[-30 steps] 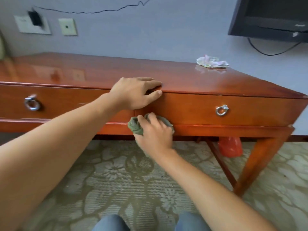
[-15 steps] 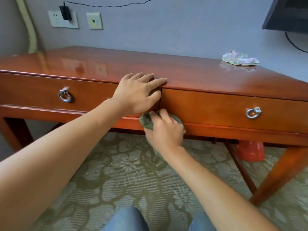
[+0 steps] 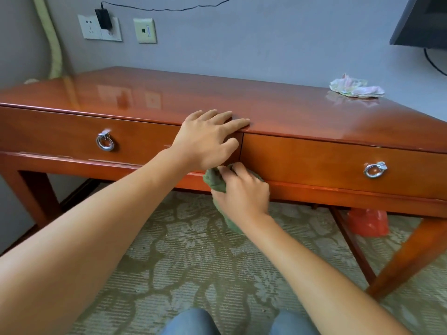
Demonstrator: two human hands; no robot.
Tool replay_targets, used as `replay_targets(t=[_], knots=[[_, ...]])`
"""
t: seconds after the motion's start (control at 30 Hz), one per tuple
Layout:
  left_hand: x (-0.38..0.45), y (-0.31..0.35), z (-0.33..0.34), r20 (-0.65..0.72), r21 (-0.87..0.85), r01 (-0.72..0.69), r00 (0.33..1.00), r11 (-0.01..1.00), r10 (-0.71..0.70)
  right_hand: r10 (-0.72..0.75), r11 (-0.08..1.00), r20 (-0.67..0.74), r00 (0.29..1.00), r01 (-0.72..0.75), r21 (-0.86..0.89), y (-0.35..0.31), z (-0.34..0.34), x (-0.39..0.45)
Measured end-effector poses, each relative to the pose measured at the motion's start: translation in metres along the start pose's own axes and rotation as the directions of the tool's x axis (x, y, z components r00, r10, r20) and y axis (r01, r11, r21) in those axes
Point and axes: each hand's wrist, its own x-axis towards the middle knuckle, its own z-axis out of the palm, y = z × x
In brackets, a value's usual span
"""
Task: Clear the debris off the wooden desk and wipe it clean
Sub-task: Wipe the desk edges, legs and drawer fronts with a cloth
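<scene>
A glossy reddish wooden desk [image 3: 150, 102] with two drawers stands against the wall. My left hand [image 3: 208, 139] lies flat over its front edge, fingers straight on the top between the two drawers. Just below, my right hand [image 3: 242, 189] grips a bunched green cloth [image 3: 214, 181] against the lower rail of the desk front; part of the cloth hangs beneath my wrist. A crumpled pale wrapper [image 3: 356, 89] lies at the desk's back right.
Ring pulls sit on the left drawer [image 3: 105, 142] and right drawer [image 3: 375, 169]. A red plastic bag [image 3: 367, 222] lies on the patterned carpet under the desk. Wall sockets with a plugged charger [image 3: 102, 19] are above; a dark screen [image 3: 420, 20] hangs top right.
The view has swung left, so the desk's left end and sockets show more. Both hands stay at the desk front, the right one with the cloth shifting slightly along the rail.
</scene>
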Motion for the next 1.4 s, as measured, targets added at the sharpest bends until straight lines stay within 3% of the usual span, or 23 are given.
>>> replay_targets(t=[0.17, 0.3, 0.33, 0.43, 0.57, 0.6, 0.67, 0.73, 0.77, 0.8, 0.9, 1.0, 1.03, 1.17, 1.23, 1.33, 1.4], knots=[[-0.002, 0.001, -0.006, 0.035, -0.022, -0.004, 0.999, 1.0, 0.005, 0.177, 0.979, -0.076, 0.981, -0.183, -0.085, 0.069, -0.023, -0.026], [-0.014, -0.015, -0.027, 0.093, -0.194, 0.034, 0.996, 0.98, -0.016, 0.266, 0.962, 0.069, 0.962, -0.269, 0.045, 0.063, -0.029, -0.019], [-0.02, -0.024, -0.029, 0.099, -0.16, 0.018, 0.995, 0.987, -0.002, 0.225, 0.969, 0.038, 0.974, -0.227, 0.093, 0.063, -0.035, -0.019], [-0.039, -0.053, -0.031, 0.084, 0.058, 0.012, 0.996, 0.998, -0.017, 0.102, 0.995, -0.283, 0.954, -0.091, 0.051, 0.075, -0.048, -0.011], [-0.045, -0.068, -0.03, 0.047, -0.041, 0.101, 0.994, 0.994, -0.099, 0.142, 0.983, -0.432, 0.891, -0.179, -0.046, 0.065, -0.026, 0.025], [-0.043, -0.069, -0.03, 0.044, -0.082, 0.111, 0.993, 0.99, -0.108, 0.085, 0.988, -0.456, 0.886, -0.134, -0.075, 0.052, -0.016, 0.031], [-0.04, -0.073, -0.03, 0.046, -0.148, 0.117, 0.993, 0.982, -0.111, -0.205, 0.975, -0.4, 0.893, 0.151, -0.163, 0.022, 0.0, 0.037], [-0.04, -0.079, -0.032, 0.042, -0.187, 0.12, 0.993, 0.975, -0.115, -0.497, 0.867, -0.28, 0.822, 0.454, -0.207, 0.004, 0.007, 0.04], [-0.04, -0.081, -0.033, 0.037, -0.205, 0.126, 0.992, 0.971, -0.121, -0.545, 0.838, -0.253, 0.799, 0.51, -0.195, 0.005, 0.002, 0.046], [-0.04, -0.083, -0.034, 0.038, -0.217, 0.134, 0.991, 0.967, -0.129, -0.522, 0.853, -0.264, 0.811, 0.491, -0.177, 0.011, -0.007, 0.052], [-0.039, -0.083, -0.034, 0.038, -0.235, 0.122, 0.993, 0.964, -0.116, -0.231, 0.972, -0.383, 0.894, 0.194, -0.132, 0.041, -0.035, 0.067], [-0.037, -0.087, -0.028, 0.03, -0.241, 0.114, 0.993, 0.964, -0.11, -0.051, 0.998, -0.41, 0.911, 0.031, -0.055, 0.025, -0.039, 0.081], [-0.036, -0.088, -0.028, 0.032, -0.243, 0.115, 0.993, 0.963, -0.111, -0.062, 0.998, -0.394, 0.917, 0.049, -0.043, 0.007, -0.034, 0.085], [-0.037, -0.094, -0.036, 0.081, -0.282, 0.124, 0.991, 0.951, -0.105, -0.385, 0.922, -0.311, 0.869, 0.376, -0.091, -0.015, -0.019, 0.091], [-0.042, -0.1, -0.038, 0.094, -0.219, 0.086, 0.993, 0.972, -0.066, -0.4, 0.916, -0.359, 0.843, 0.383, -0.12, 0.012, -0.024, 0.084], [-0.05, -0.107, -0.03, 0.108, 0.063, -0.019, 0.994, 0.998, 0.012, -0.365, 0.931, -0.394, 0.844, 0.317, -0.183, 0.05, -0.022, 0.058], [-0.05, -0.109, -0.027, 0.121, 0.101, -0.023, 0.993, 0.995, 0.01, -0.391, 0.919, -0.376, 0.84, 0.334, -0.208, 0.051, -0.012, 0.048]])
